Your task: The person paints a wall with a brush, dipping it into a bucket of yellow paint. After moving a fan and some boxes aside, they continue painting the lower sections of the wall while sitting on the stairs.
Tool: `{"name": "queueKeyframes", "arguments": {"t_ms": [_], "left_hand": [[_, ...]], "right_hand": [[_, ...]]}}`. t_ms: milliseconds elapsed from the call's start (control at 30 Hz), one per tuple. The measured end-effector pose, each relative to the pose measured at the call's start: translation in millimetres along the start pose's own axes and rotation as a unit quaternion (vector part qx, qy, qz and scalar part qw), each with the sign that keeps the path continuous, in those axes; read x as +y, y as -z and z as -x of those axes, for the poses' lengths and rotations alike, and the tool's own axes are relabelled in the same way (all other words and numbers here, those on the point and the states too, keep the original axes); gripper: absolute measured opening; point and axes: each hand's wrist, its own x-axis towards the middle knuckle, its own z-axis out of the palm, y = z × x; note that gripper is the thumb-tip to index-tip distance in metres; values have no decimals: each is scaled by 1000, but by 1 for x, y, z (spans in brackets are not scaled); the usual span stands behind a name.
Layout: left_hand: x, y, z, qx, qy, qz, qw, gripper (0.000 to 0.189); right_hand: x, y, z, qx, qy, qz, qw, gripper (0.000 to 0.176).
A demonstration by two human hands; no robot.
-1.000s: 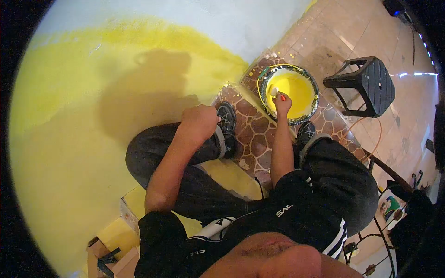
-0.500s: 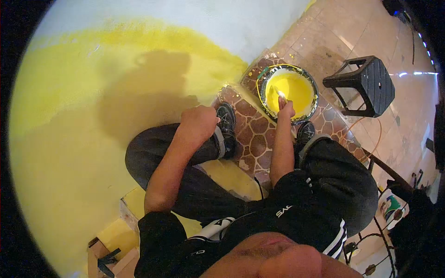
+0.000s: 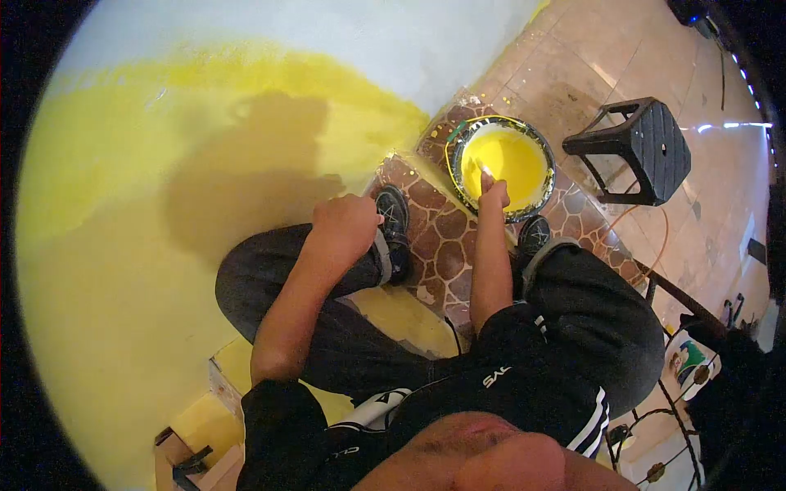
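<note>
Yellow paint point(image 3: 514, 154), brush point(image 3: 485, 171) dipped, right hand point(image 3: 494, 194) turned

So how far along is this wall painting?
Done: most of the wall is yellow. In hand: the right hand dips a brush into the bucket of yellow paint; the left hand rests closed on the leg. Left: the pale band beyond the yellow edge is unpainted.

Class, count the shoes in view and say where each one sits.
2. The left shoe stands on the patterned tiles beside the left hand. The right shoe stands by the yellow paint bucket, where the right hand holds a brush.
</note>
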Motion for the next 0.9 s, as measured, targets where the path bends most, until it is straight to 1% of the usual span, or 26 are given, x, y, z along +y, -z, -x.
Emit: {"name": "queueKeyframes", "arguments": {"t_ms": [133, 167, 200, 233, 267, 300, 333, 367, 400, 433, 467, 533, 567, 633, 667, 733, 767, 800, 833, 867, 900], "left_hand": [[4, 6, 4, -2, -16, -5, 1000, 38], [4, 3, 5, -3, -19, -4, 1000, 38], [2, 0, 6, 12, -32, 0, 999, 36], [2, -1, 6, 29, -50, 2, 998, 35], [1, -2, 7, 36, -69, 1, 997, 35], [0, -2, 9, 33, -73, -5, 997, 33], [1, -2, 10, 31, -79, -11, 996, 31], [3, -2, 13, 39, -105, -10, 994, 31], [4, 0, 16, 45, -97, -14, 994, 30], [7, 2, 15, 49, -82, -19, 995, 28], [12, 4, 11, 56, -94, -20, 994, 28], [15, 6, 8, 46, -106, -1, 993, 27], [19, 8, 8, 49, -105, -2, 993, 27], [30, 13, 8, 71, -166, 4, 984, 26], [33, 13, 9, 70, -168, 1, 983, 26], [39, 11, 9, 137, -220, 21, 965, 24], [39, 9, 8, 138, -224, 19, 965, 24], [38, 7, 8, 166, -246, 10, 955, 23], [37, 7, 9, 196, -267, 2, 944, 23], [38, 7, 11, 196, -270, 0, 943, 23], [38, 8, 13, 235, -288, -7, 928, 16]], "right_hand": [[-1, 0, 9, -5, -6, 5, 1000, 30], [7, 1, -1, -12, 9, 13, 1000, 29], [12, 3, -13, -17, 28, 18, 999, 29], [36, 11, -75, -31, -40, -2, 999, 30], [33, 10, -55, -25, 3, 5, 1000, 29], [31, 7, -52, 1, -34, 10, 999, 34], [28, 3, -48, 3, -12, -7, 1000, 34], [30, 2, -55, 17, 36, -20, 999, 21], [19, -3, -27, 34, 82, -34, 996, 18], [10, -4, 3, 79, 91, -4, 993, 28], [5, -4, 9, 65, 84, -22, 994, 27], [-9, -9, 32, 65, 92, -101, 989, 29], [-14, -12, 40, 62, 91, -103, 989, 29], [-20, -13, 45, 80, 128, -66, 986, 31], [-21, -13, 48, 81, 127, -69, 986, 31], [-27, -14, 51, 61, 122, -59, 989, 33], [-31, -15, 51, 37, 84, -104, 990, 28], [-34, -14, 53, 39, 85, -108, 990, 28], [-35, -13, 48, -4, 55, -134, 989, 26], [-36, -10, 42, -48, 26, -160, 986, 25], [-39, -7, 42, -48, 27, -163, 985, 25]]}}
